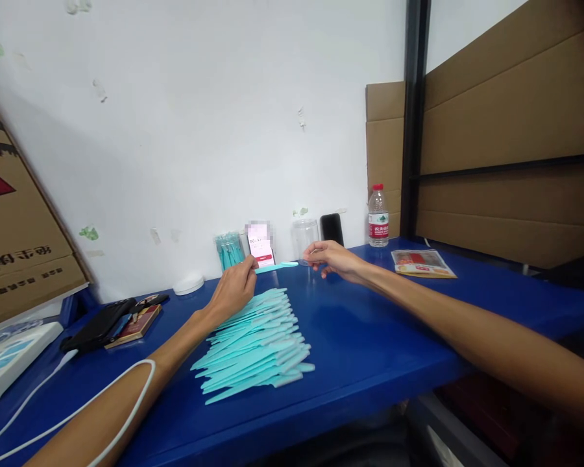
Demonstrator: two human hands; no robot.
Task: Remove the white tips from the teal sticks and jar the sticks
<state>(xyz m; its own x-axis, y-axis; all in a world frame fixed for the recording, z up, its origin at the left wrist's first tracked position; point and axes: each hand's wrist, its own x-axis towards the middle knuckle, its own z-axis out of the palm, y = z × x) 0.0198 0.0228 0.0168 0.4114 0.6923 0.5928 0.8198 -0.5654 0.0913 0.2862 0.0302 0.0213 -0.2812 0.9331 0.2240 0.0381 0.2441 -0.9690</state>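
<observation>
My left hand (234, 285) is closed on the handle of a turquoise eyebrow razor (275, 267), held level with its tip pointing right. Facing that tip, my right hand (331, 257) has its thumb and forefinger pinched together; whatever is between them is too small to make out. Below my left hand lies a wide pile of turquoise eyebrow razors (260, 347), most pointing the same way. Just behind my right fingers stands a clear plastic jar (305, 235). Another clear jar of turquoise razors (229, 251) stands against the wall.
On the blue table (365, 337) are a lit phone (260, 245), a dark phone (331, 229), a white lid (188, 285), a water bottle (378, 217) and a packet (423, 264). A black pouch (97, 324) lies left. A white cable (146, 383) crosses my left forearm.
</observation>
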